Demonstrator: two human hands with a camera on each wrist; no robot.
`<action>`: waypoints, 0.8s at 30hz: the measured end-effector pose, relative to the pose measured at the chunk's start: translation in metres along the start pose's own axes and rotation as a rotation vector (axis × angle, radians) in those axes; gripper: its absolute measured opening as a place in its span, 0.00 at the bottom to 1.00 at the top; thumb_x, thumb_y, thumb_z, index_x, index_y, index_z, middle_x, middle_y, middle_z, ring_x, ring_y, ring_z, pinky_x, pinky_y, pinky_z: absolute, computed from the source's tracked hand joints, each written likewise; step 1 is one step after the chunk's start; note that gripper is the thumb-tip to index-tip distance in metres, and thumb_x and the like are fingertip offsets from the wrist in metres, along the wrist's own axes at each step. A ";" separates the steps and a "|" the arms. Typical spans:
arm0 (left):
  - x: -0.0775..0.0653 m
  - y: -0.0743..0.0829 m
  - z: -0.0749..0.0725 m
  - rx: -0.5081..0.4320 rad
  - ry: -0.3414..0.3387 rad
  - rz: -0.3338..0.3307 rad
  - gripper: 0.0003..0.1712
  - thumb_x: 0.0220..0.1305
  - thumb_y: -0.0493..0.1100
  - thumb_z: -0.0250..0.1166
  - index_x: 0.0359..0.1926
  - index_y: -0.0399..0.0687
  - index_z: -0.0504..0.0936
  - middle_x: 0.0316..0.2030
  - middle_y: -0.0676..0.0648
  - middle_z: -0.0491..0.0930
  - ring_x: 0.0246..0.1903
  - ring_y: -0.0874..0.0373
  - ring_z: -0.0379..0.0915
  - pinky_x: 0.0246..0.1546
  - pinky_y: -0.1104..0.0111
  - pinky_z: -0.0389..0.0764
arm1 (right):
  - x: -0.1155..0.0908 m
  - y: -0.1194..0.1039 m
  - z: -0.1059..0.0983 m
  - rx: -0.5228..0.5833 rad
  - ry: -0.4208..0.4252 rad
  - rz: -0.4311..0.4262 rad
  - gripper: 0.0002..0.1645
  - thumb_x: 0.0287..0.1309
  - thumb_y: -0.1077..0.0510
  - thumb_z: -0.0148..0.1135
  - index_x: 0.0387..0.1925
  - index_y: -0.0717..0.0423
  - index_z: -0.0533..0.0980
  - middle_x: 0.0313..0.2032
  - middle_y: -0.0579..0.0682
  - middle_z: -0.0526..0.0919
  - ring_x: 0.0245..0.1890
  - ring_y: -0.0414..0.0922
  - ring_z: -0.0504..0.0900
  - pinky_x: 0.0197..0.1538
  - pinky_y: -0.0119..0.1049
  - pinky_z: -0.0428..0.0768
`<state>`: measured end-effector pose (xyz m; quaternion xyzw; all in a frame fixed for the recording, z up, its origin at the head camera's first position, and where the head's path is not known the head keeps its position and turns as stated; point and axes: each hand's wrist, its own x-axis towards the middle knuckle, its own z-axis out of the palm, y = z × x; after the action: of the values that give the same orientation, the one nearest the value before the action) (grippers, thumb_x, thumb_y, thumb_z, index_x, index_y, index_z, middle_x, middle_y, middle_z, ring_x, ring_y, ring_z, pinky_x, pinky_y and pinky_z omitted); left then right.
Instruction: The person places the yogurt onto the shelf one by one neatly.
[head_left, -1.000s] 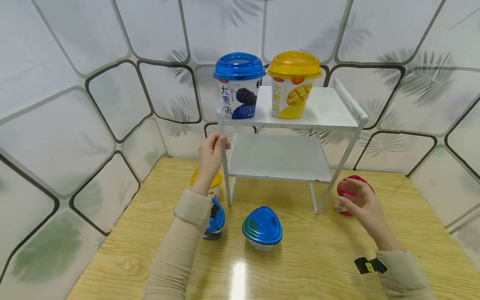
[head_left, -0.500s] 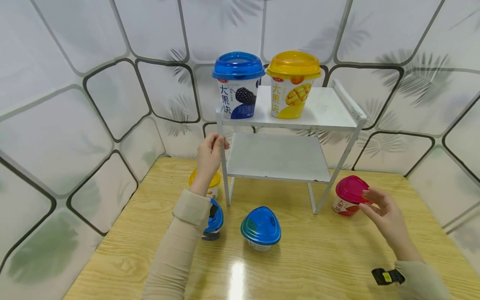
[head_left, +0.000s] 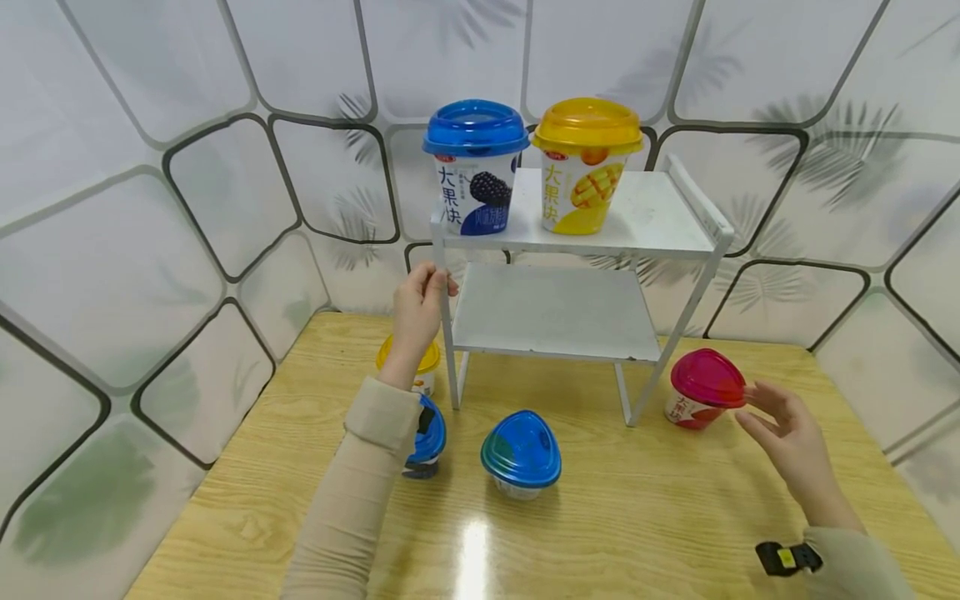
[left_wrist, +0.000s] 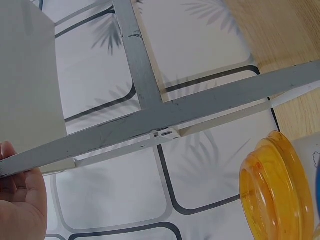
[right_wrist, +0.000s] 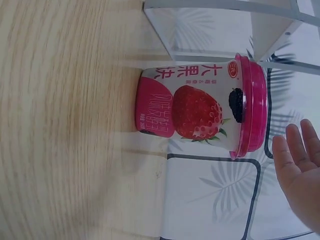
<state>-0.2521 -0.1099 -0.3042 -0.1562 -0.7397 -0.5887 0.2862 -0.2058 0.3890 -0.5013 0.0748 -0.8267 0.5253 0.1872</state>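
My left hand [head_left: 420, 308] grips the left front post of a white two-tier shelf rack [head_left: 555, 312]; in the left wrist view its fingers [left_wrist: 22, 187] curl round the grey metal bar. At the right, my right hand [head_left: 787, 437] has its fingers loosely extended beside a strawberry yogurt cup [head_left: 697, 390] with a pink lid. That cup [right_wrist: 192, 102] stands upright on the table. On the rack's top tier are a blackberry yogurt cup [head_left: 476, 167] with a blue lid and a mango yogurt cup [head_left: 587, 167] with a yellow lid.
A blue-lidded cup [head_left: 522, 454] stands on the wooden table [head_left: 600, 517] in front of the rack. Left of the rack, another blue-lidded cup [head_left: 430, 437] and a yellow-lidded cup [head_left: 427, 367] are partly hidden behind my left arm. A patterned backdrop [head_left: 202, 200] surrounds the table.
My right hand has moved right and toward me, from over the pink-lidded cup to its right side, uncovering the lid. My left hand keeps its hold on the rack's post.
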 end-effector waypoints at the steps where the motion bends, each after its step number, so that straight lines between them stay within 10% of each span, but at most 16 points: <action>1: 0.001 -0.005 0.000 0.002 0.003 0.001 0.11 0.65 0.36 0.48 0.30 0.31 0.72 0.25 0.36 0.75 0.28 0.47 0.73 0.33 0.62 0.75 | -0.001 -0.011 0.001 0.003 -0.011 0.005 0.34 0.54 0.66 0.58 0.61 0.57 0.57 0.53 0.47 0.69 0.48 0.33 0.70 0.40 0.17 0.71; 10: 0.002 -0.010 0.001 -0.004 -0.001 0.003 0.12 0.65 0.36 0.48 0.31 0.30 0.72 0.25 0.37 0.75 0.27 0.47 0.74 0.34 0.64 0.76 | -0.012 -0.088 0.013 0.037 -0.001 0.053 0.29 0.56 0.64 0.56 0.59 0.55 0.60 0.47 0.39 0.70 0.46 0.28 0.68 0.40 0.14 0.67; 24: 0.002 -0.008 0.000 -0.023 -0.010 0.011 0.12 0.65 0.37 0.48 0.30 0.30 0.72 0.26 0.35 0.75 0.28 0.46 0.74 0.35 0.60 0.75 | -0.016 -0.077 0.013 -0.107 -0.022 0.186 0.35 0.59 0.58 0.54 0.63 0.61 0.51 0.48 0.40 0.65 0.43 0.24 0.63 0.38 0.12 0.65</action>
<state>-0.2584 -0.1125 -0.3093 -0.1663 -0.7333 -0.5950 0.2839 -0.1699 0.3422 -0.4479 -0.0066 -0.8589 0.4948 0.1320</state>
